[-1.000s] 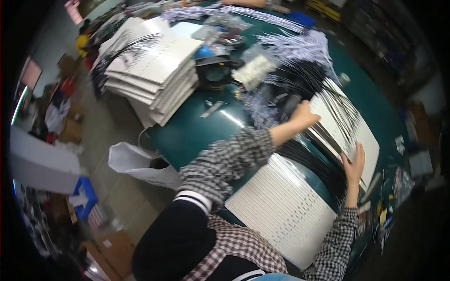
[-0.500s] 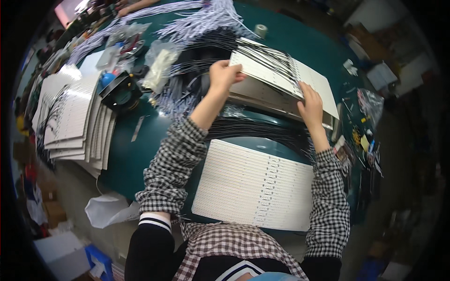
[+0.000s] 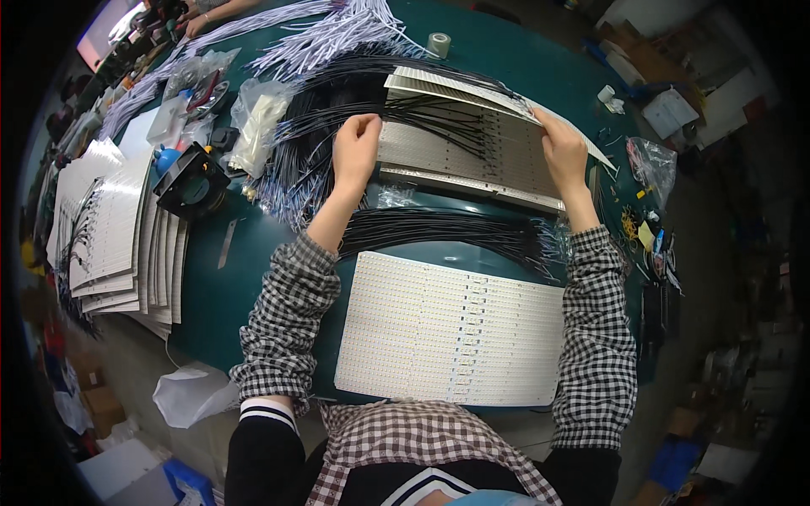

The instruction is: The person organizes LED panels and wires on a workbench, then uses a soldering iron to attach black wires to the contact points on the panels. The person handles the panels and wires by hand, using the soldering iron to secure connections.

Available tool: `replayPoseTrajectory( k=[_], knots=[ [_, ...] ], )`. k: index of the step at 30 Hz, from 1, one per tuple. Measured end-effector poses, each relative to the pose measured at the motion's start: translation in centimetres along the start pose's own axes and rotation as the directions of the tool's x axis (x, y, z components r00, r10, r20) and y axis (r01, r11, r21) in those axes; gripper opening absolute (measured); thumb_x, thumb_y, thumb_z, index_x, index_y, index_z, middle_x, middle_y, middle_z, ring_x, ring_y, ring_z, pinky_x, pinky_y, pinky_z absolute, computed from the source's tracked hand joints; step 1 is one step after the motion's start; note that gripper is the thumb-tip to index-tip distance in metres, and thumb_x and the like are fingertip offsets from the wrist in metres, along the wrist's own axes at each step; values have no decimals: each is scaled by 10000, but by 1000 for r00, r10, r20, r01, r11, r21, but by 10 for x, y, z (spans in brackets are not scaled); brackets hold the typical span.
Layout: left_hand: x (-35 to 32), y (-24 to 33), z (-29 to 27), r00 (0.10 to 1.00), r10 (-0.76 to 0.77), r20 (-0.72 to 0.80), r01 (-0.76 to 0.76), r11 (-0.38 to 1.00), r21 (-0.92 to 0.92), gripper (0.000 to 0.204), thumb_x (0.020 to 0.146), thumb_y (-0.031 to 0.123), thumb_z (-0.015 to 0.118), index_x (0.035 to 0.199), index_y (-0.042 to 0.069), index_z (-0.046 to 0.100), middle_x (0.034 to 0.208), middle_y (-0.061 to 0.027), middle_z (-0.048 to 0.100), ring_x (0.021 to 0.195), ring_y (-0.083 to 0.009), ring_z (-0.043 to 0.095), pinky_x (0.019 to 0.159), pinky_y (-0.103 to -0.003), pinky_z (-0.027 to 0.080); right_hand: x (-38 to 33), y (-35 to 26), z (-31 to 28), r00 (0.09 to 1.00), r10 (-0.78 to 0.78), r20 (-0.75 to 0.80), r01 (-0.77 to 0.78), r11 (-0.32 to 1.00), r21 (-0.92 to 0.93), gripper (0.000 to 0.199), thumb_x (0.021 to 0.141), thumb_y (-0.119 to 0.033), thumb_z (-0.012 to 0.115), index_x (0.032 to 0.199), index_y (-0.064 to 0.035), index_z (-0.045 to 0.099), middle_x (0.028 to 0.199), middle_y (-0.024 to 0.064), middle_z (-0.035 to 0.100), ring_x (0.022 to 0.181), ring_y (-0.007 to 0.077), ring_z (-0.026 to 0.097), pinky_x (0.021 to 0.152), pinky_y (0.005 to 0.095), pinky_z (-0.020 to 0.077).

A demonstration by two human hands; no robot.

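My right hand (image 3: 561, 152) grips the near edge of a white LED board (image 3: 456, 91), which is tilted up above a stack of similar boards (image 3: 422, 148). Black wires (image 3: 430, 118) fan out below the raised board, their ends on the greyish board face beneath. My left hand (image 3: 356, 152) is closed beside the stack's left end, against those wires; what its fingers pinch is hidden. Nearest to me, a flat white LED board (image 3: 447, 333) with rows of small components lies on the green table. A bundle of black wires (image 3: 439, 232) stretches between it and the stack.
More white boards (image 3: 118, 228) are piled at the left. A black fan-like device (image 3: 192, 181), plastic bags (image 3: 257, 126) and white wires (image 3: 329, 42) lie toward the back left. A tape roll (image 3: 438, 45) stands at the back; a clear bag (image 3: 650, 169) lies at the right.
The top board has tipped up, showing the greyish face and wires below. My left hand has moved left and down, off the board's corner; my right hand still grips the board's edge.
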State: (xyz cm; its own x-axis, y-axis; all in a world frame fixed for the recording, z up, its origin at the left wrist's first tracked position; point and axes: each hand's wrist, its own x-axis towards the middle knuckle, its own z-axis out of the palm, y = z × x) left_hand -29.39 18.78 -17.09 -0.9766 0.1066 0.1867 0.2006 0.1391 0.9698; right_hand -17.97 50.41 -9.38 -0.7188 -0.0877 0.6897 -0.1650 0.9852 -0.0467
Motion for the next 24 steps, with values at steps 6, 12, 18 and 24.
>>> replayPoseTrajectory(
  k=[6, 12, 18, 24],
  knots=[
    [-8, 11, 13, 987, -101, 128, 40, 912, 409, 536, 782, 273, 648, 1231, 0, 540, 1043, -204, 650, 990, -324, 627, 864, -378, 472, -27, 5, 5, 999, -17, 45, 16, 1000, 17, 420, 725, 28, 574, 1115, -115, 639, 1076, 92, 669, 1004, 278, 633, 867, 381, 499],
    [13, 9, 6, 970, -209, 128, 211, 978, -2, 547, 731, 74, 626, 1241, -83, 508, 1022, -156, 649, 885, -209, 634, 768, -299, 493, -50, -15, 22, 994, 28, 101, -37, 996, 87, 437, 713, 11, 592, 1127, -124, 633, 1139, 79, 646, 1098, 289, 587, 921, 394, 465],
    [2, 30, 23, 919, -308, 246, 394, 758, -520, 387, 809, 106, 482, 1149, -62, 563, 1037, -177, 626, 929, -264, 633, 804, -368, 535, -51, -10, 23, 998, 41, 56, -44, 998, 50, 419, 740, -42, 623, 1149, -135, 626, 1147, 71, 641, 1099, 281, 581, 914, 395, 457],
    [-5, 56, 30, 897, -335, 290, 442, 646, -622, 512, 886, 329, 479, 1173, -94, 495, 1048, -204, 603, 901, -300, 652, 747, -409, 586, -53, -5, 18, 995, 40, 91, -52, 989, 135, 423, 748, -97, 659, 1167, -142, 623, 1174, 72, 630, 1117, 274, 568, 955, 416, 424]
  ],
)
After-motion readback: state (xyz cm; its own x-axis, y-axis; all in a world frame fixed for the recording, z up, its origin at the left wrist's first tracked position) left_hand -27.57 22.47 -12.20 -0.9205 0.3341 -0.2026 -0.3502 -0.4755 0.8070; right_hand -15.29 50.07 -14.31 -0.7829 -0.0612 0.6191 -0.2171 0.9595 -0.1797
